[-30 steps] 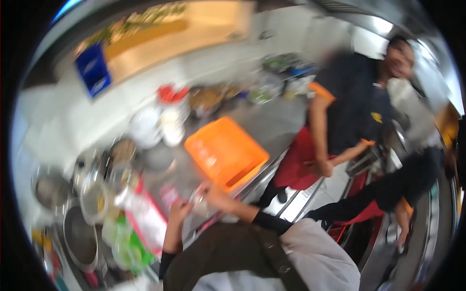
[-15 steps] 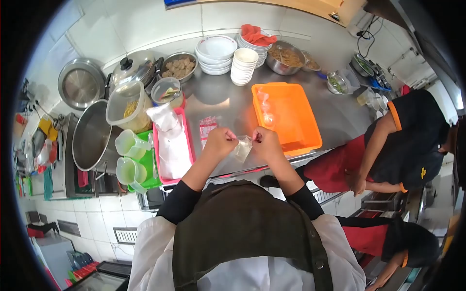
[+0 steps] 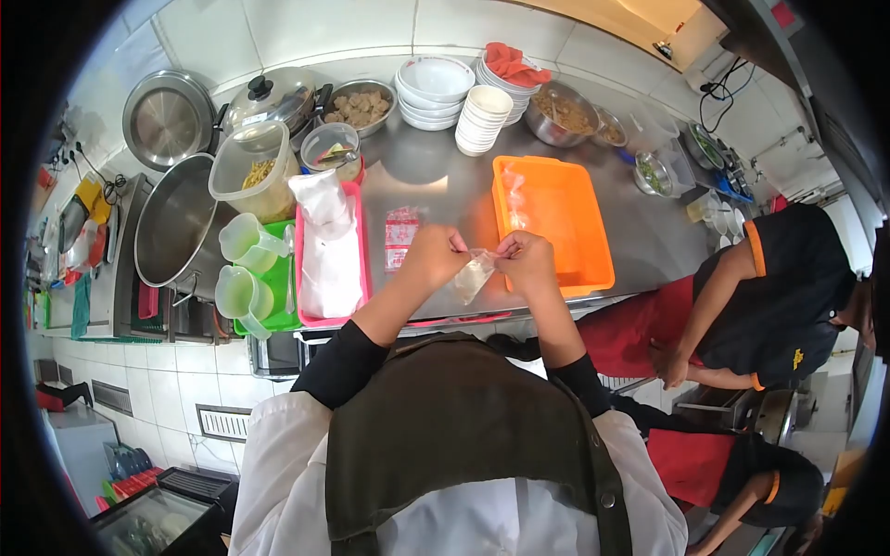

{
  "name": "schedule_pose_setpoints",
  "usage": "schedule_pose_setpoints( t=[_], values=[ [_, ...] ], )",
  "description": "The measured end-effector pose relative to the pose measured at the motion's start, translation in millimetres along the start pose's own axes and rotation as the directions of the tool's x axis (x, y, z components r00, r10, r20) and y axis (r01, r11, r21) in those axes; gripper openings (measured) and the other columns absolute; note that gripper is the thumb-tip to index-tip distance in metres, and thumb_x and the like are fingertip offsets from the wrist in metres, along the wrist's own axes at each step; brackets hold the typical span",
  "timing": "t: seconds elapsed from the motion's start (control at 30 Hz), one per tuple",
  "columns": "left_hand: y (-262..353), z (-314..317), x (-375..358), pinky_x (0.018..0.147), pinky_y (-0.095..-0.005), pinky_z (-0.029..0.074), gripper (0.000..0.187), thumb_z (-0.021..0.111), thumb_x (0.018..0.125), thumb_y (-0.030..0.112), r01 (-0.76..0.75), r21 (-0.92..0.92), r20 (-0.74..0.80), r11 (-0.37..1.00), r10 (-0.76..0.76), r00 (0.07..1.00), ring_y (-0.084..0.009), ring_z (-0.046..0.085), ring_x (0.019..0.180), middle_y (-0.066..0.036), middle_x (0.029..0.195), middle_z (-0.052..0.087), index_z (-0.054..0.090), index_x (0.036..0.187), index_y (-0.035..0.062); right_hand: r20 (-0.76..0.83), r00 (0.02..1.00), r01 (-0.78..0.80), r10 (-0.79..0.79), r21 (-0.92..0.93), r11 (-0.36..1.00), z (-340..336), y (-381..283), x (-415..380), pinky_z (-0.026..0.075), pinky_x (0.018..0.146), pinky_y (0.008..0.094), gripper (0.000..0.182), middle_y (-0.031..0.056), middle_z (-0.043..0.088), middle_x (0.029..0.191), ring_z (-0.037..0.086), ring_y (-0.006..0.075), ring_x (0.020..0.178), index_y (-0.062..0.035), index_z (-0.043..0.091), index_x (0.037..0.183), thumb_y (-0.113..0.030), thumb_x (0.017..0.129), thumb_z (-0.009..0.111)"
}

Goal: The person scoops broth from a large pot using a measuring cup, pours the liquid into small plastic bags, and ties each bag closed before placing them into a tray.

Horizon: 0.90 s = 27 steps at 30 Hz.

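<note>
A small clear bag (image 3: pixel 475 278) hung between the two hands, over the front edge of the counter (image 3: pixel 436 199) and just left of the orange tub (image 3: pixel 586 218). Its long axis ran steeply, slanting a little — the upper end lay between the fingertips, leaning towards the tub, and the lower end pointed down and left, back towards the wearer's body. Whether its lower end touched the counter could not be told. The left hand (image 3: pixel 436 259) came in from the left, back of the hand up, its thumb and forefinger pinched together on the bag's upper left corner. The right hand (image 3: pixel 528 266) faced it, fingers curled, the tips clamped on the upper right corner. Both forearms reached forward and slanted inward from black sleeves (image 3: pixel 339 367), elbows bent and set wide, so that the hands nearly met in front of the chest. A red-printed packet (image 3: pixel 401 238) lay flat on the counter beyond the left hand — between the pink tray (image 3: pixel 357 232) and the tub.
</note>
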<state>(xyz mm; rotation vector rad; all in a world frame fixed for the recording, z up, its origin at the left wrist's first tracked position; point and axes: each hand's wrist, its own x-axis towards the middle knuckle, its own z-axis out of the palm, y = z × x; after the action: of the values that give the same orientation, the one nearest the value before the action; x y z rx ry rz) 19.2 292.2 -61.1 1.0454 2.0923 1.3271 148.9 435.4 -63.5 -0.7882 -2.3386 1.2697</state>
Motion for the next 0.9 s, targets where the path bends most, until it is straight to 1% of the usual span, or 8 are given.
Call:
schedule_pose_setpoints(
  t=[0.2, 0.3, 0.4, 0.5, 0.6, 0.7, 0.8, 0.9],
  values=[
    [-4.7, 2.1, 1.4, 0.051, -0.0277, 0.049, 0.010, 0.071, 0.071, 0.001, 0.014, -0.041, -0.019, 0.999, -0.015, 1.000, -0.0149, 0.064, 0.053, -0.012, 0.063, 0.065, 0.062, 0.070, -0.0036, -0.006, 0.998, -0.063, 0.063, 0.105, 0.992, -1.0, 3.9, 0.2, 0.048, 0.057, 0.0240, 0.018, 0.0055, 0.061, 0.064, 0.059, 0.0117, 0.058, -0.0010, 0.063, 0.074, 0.006, 0.061, 0.075],
    [0.5, -1.7, -2.1, 0.051, -0.0275, 0.049, 0.010, 0.071, 0.071, 0.001, -0.004, -0.020, -0.021, 1.000, 0.004, 1.000, -0.0147, 0.064, 0.054, -0.012, 0.063, 0.066, 0.062, 0.071, -0.0031, 0.002, 0.993, -0.110, 0.114, 0.281, 0.953, 2.6, 7.2, -0.2, 0.048, 0.058, 0.0231, 0.017, 0.0054, 0.061, 0.065, 0.059, 0.0111, 0.060, -0.0008, 0.063, 0.075, 0.004, 0.064, 0.075],
    [-8.6, 1.3, -4.3, 0.052, -0.0270, 0.048, 0.009, 0.071, 0.072, 0.002, -0.023, -0.009, -0.027, 1.000, 0.023, 0.999, -0.0143, 0.064, 0.055, -0.011, 0.063, 0.066, 0.063, 0.073, -0.0023, 0.010, 0.996, -0.092, 0.092, 0.220, 0.971, 5.5, 9.1, 4.2, 0.048, 0.060, 0.0244, 0.016, 0.0058, 0.060, 0.066, 0.059, 0.0124, 0.062, -0.0004, 0.064, 0.078, 0.001, 0.067, 0.075],
    [-14.4, 2.8, -2.9, 0.059, -0.0337, 0.051, 0.011, 0.071, 0.067, 0.008, 0.040, -0.023, -0.044, 0.999, -0.041, 0.998, -0.0253, 0.066, 0.062, -0.015, 0.066, 0.066, 0.065, 0.071, -0.0003, 0.037, 0.999, 0.034, -0.034, -0.001, 0.999, 14.5, -1.9, -2.0, 0.049, 0.061, 0.0275, 0.016, 0.0079, 0.062, 0.068, 0.060, 0.0159, 0.063, 0.0002, 0.064, 0.081, -0.002, 0.069, 0.074],
    [-10.9, -1.9, -4.6, 0.058, -0.0334, 0.051, 0.011, 0.072, 0.066, 0.008, 0.056, -0.007, -0.096, 0.998, -0.056, 0.994, -0.0254, 0.066, 0.062, -0.014, 0.066, 0.066, 0.065, 0.070, 0.0005, -0.003, 0.997, 0.078, -0.078, -0.036, 0.996, 30.1, -5.0, -7.8, 0.050, 0.062, 0.0301, 0.016, 0.0097, 0.063, 0.068, 0.061, 0.0190, 0.062, 0.0004, 0.063, 0.083, -0.002, 0.070, 0.073],
    [-17.5, -4.7, -2.2, 0.059, -0.0334, 0.051, 0.011, 0.072, 0.066, 0.009, 0.081, -0.025, -0.081, 0.996, -0.083, 0.993, -0.0252, 0.066, 0.062, -0.013, 0.067, 0.066, 0.065, 0.070, 0.0013, 0.087, 0.996, -0.020, 0.016, 0.045, 0.999, 37.5, 7.3, -3.6, 0.050, 0.060, 0.0309, 0.013, 0.0101, 0.063, 0.067, 0.061, 0.0199, 0.061, 0.0005, 0.063, 0.079, -0.001, 0.070, 0.071],
    [-20.1, -14.7, -1.8, 0.058, -0.0324, 0.051, 0.012, 0.073, 0.065, 0.009, 0.037, -0.007, -0.079, 0.999, -0.038, 0.996, -0.0231, 0.066, 0.061, -0.013, 0.067, 0.066, 0.065, 0.070, 0.0011, 0.076, 0.997, -0.007, 0.011, -0.053, 0.999, 29.0, 5.0, 1.9, 0.049, 0.059, 0.0303, 0.011, 0.0092, 0.062, 0.064, 0.060, 0.0184, 0.059, 0.0000, 0.062, 0.075, 0.001, 0.068, 0.071],
    [-10.5, -25.7, -3.4, 0.051, -0.0251, 0.046, 0.011, 0.073, 0.069, 0.003, 0.099, 0.012, -0.060, 0.995, -0.098, 0.993, -0.0113, 0.060, 0.052, -0.008, 0.061, 0.063, 0.063, 0.071, -0.0008, 0.133, 0.991, -0.016, 0.021, -0.041, 0.999, 20.5, -6.6, 9.2, 0.048, 0.057, 0.0297, 0.012, 0.0089, 0.061, 0.062, 0.059, 0.0173, 0.058, -0.0005, 0.061, 0.071, 0.003, 0.067, 0.071]
  ],
)
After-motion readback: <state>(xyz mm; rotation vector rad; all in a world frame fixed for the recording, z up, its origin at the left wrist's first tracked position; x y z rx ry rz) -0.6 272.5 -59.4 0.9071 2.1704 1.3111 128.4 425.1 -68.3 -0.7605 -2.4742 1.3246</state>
